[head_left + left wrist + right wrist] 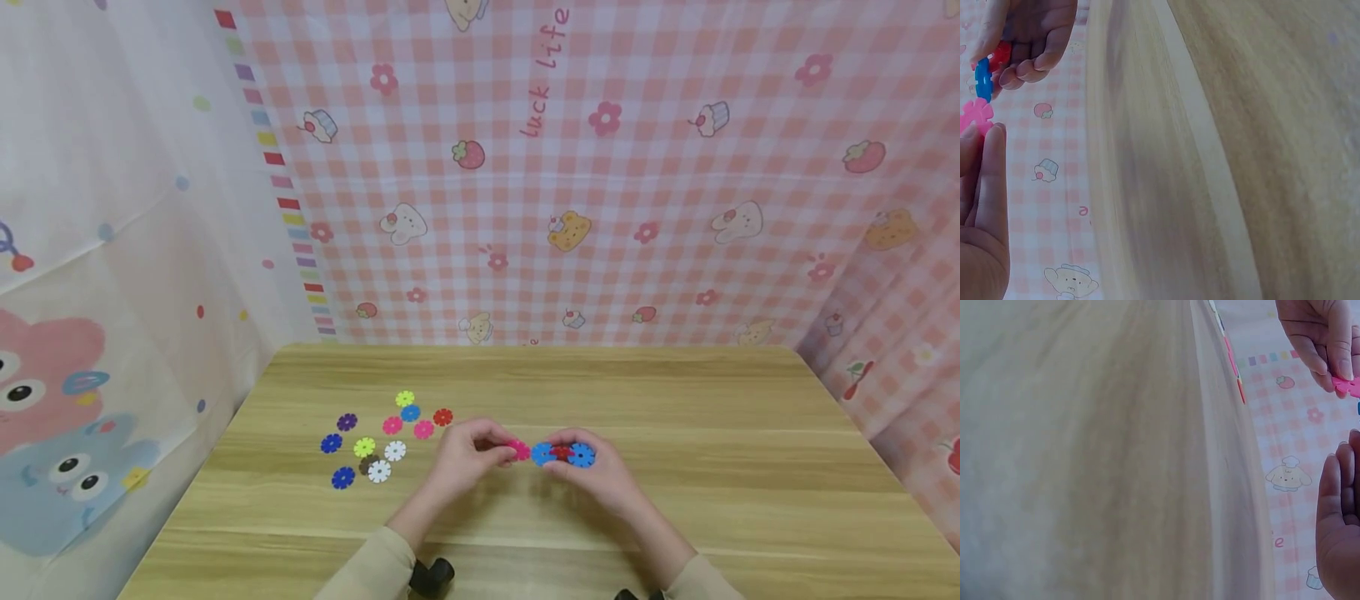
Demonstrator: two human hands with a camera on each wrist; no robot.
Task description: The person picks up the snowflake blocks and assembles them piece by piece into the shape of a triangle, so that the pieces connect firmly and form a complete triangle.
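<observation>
A pink disc with a notched rim is between the two hands, above the middle of the table. The left hand pinches it between thumb and fingers. Just beside it is a row of discs, gripped by the right hand: two light blue ones show at its ends, with red between them. Whether the pink disc touches the row, I cannot tell.

Toward the table's left edge lie twelve loose discs, in a loose group: two yellow, two pink, two white, two dark blue, one light blue, one red, one purple and one brown, partly covered by a white disc.

Beyond the table's far edge hangs a pink checked cloth, with "luck life" written sideways near its top. A pale cloth with cartoon figures hangs past the left edge.
</observation>
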